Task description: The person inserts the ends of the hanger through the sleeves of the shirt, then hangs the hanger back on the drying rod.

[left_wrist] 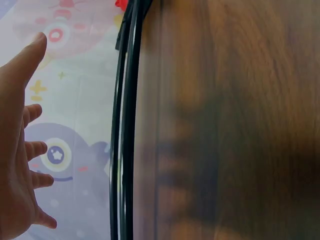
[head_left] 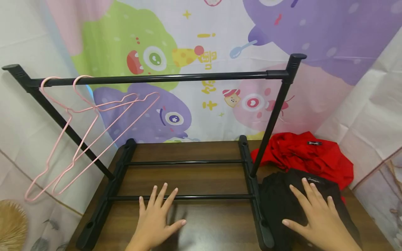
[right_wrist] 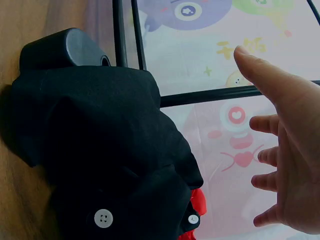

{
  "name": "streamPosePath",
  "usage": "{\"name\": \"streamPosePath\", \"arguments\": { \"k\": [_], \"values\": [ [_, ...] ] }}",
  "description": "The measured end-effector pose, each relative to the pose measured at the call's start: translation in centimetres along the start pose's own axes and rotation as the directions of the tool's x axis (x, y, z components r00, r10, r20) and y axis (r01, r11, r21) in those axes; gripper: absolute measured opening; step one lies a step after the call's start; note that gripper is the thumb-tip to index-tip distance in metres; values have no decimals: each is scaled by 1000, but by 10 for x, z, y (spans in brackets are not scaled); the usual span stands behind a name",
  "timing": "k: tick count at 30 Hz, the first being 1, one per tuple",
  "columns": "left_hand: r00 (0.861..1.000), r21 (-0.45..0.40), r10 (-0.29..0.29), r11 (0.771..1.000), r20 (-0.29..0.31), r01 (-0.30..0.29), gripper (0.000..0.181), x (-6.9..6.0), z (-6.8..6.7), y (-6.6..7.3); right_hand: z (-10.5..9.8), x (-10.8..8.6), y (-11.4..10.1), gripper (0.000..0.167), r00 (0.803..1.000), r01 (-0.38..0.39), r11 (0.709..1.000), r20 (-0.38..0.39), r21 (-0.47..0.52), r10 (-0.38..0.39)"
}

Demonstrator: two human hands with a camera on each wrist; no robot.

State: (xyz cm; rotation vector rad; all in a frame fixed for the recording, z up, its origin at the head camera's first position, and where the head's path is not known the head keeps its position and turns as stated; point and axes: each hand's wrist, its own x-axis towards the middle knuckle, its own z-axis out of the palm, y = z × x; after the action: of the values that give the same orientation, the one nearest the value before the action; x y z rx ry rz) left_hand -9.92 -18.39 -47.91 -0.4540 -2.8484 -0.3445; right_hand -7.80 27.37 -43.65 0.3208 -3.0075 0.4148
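Spread fingers mark the left hand [head_left: 154, 219], held above the table inside the base of a black rack [head_left: 179, 77]; it holds nothing. Also spread and holding nothing, the right hand [head_left: 320, 216] is over a black garment [head_left: 274, 202] beside the rack's right foot. In the right wrist view that garment [right_wrist: 115, 120] shows white buttons, with the right hand [right_wrist: 295, 145] apart from it. The left wrist view has the left hand [left_wrist: 17, 145] clear of the black bars [left_wrist: 129, 125]. Two pink hangers [head_left: 91, 139] hang at the left end of the top bar.
Behind the black garment lies a red garment [head_left: 307, 157], at the table's right side. The wooden table [head_left: 188, 177] carries the rack. A printed cloth [head_left: 213, 122] with cartoon figures hangs behind. A straw-coloured round object [head_left: 12, 225] is at the lower left.
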Motion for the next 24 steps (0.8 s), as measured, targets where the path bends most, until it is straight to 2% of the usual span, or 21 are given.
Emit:
{"name": "streamPosePath", "arguments": {
  "k": [6,13,18,24],
  "values": [
    [1000,-13,17,1000,11,-17,93,3,3,5,-3,-1,2,107,1000,-2,1000,-12,-13,2],
    [997,-28,71,997,-32,-72,93,10,6,16,-4,-2,10,112,1000,-17,999,-14,-30,16],
    [989,-75,128,988,-77,-134,90,15,13,27,-3,-2,17,110,999,7,1000,-42,-6,-7],
    [973,-168,191,963,-132,-212,82,25,23,42,-1,-4,25,98,991,32,999,-132,-2,-32]
  ]
}}
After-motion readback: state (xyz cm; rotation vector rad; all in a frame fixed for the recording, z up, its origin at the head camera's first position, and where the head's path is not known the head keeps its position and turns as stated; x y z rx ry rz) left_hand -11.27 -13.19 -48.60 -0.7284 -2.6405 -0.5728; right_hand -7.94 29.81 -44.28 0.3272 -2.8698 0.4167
